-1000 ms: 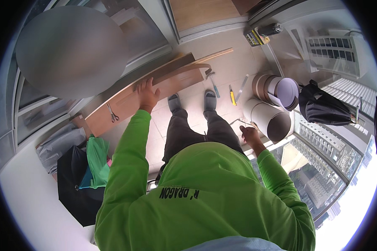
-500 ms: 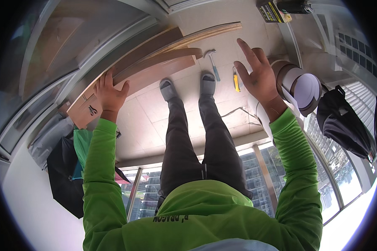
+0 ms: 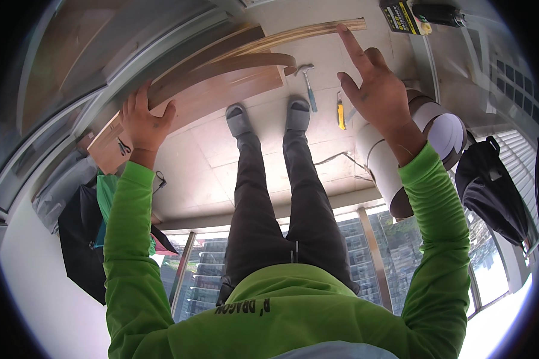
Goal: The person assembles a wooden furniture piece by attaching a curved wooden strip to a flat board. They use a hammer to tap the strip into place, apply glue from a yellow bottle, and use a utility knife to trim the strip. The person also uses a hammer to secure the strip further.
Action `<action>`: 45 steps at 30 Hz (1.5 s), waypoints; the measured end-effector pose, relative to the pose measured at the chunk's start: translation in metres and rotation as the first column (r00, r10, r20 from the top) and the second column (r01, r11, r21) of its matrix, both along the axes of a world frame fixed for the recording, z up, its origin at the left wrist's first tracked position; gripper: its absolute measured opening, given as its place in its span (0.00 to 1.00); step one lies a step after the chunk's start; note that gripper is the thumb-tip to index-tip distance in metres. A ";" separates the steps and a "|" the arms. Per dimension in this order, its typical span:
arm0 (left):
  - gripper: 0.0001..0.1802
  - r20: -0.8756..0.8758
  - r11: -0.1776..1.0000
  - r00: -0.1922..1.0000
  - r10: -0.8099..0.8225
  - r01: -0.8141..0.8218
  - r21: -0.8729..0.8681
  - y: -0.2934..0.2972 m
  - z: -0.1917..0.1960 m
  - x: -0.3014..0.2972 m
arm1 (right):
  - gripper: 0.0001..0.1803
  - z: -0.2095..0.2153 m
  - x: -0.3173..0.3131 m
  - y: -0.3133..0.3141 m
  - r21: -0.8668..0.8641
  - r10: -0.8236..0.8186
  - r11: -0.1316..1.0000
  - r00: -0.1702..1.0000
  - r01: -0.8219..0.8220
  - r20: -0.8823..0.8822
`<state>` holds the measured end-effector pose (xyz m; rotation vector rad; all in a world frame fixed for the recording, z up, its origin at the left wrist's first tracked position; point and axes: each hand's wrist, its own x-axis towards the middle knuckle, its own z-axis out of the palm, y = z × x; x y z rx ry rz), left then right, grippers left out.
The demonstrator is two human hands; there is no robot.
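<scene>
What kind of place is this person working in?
Probably a room being fitted with new flooring, high up by big windows. Wooden planks, a hammer and a roll of underlay lie on the bare floor.

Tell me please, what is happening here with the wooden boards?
A person in a green long-sleeved top stands on a tiled floor beside a stack of long wooden planks. The left hand rests on the edge of the planks, fingers curled over it. The right hand is raised and open, holding nothing, near the far end of a thin wooden strip. A hammer and a yellow utility knife lie on the floor by the feet, beside a large roll of pale sheet material.
</scene>
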<state>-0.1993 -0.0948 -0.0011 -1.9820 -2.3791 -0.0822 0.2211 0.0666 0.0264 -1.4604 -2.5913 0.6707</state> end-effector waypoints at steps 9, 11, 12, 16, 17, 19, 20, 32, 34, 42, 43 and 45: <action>0.36 -0.007 1.000 1.000 0.023 -0.023 0.005 0.001 -0.001 0.001 | 0.47 0.010 -0.009 0.001 -0.029 -0.007 1.000 0.992 0.010 0.127; 0.35 -0.004 1.000 1.000 0.027 -0.027 -0.003 0.000 -0.001 0.000 | 0.46 0.012 -0.012 0.002 -0.031 -0.011 0.999 0.990 0.015 0.144; 0.35 -0.004 0.999 0.999 0.031 -0.031 -0.003 0.000 -0.001 -0.001 | 0.46 0.013 -0.012 0.002 -0.033 -0.012 0.999 0.990 0.017 0.143; 0.34 0.004 0.999 0.999 0.035 -0.035 -0.002 0.000 -0.001 0.001 | 0.45 0.014 -0.010 0.001 -0.056 -0.022 0.998 0.996 0.027 0.087; 0.34 0.008 0.999 0.999 0.034 -0.034 0.001 0.001 -0.001 0.002 | 0.45 0.015 -0.011 0.000 -0.047 -0.027 0.998 0.999 0.029 0.042; 0.34 -0.007 0.999 0.999 0.036 -0.036 0.001 0.000 -0.002 0.002 | 0.44 0.016 -0.012 -0.007 -0.029 -0.036 0.999 0.998 0.035 -0.050; 0.34 -0.014 0.999 0.999 0.037 -0.037 0.001 0.000 -0.002 0.002 | 0.44 0.018 -0.014 -0.010 -0.056 -0.057 0.997 0.996 0.054 -0.062; 0.34 0.036 0.999 0.999 0.009 -0.011 0.050 0.001 0.002 -0.003 | 0.35 -0.018 0.009 -0.082 -0.503 -0.119 0.863 0.987 0.048 -0.111; 0.34 -0.004 0.999 1.000 -0.007 0.007 0.035 -0.002 0.009 -0.003 | 0.33 -0.025 0.021 -0.100 -0.550 -0.125 0.834 0.986 0.046 -0.107; 0.26 0.262 0.981 0.950 -0.173 0.141 0.135 0.001 0.018 0.004 | 0.24 -0.038 -0.002 -0.090 -0.500 -0.258 0.862 0.917 0.076 -0.305; 0.25 0.306 0.980 0.934 -0.187 0.154 0.129 0.002 0.021 0.006 | 0.26 -0.035 -0.015 -0.078 -0.468 -0.254 0.882 0.898 0.063 -0.358; 0.22 0.370 0.975 0.904 -0.213 0.170 0.144 0.004 0.021 0.010 | 0.31 -0.028 -0.042 -0.056 -0.474 -0.280 0.878 0.876 0.067 -0.394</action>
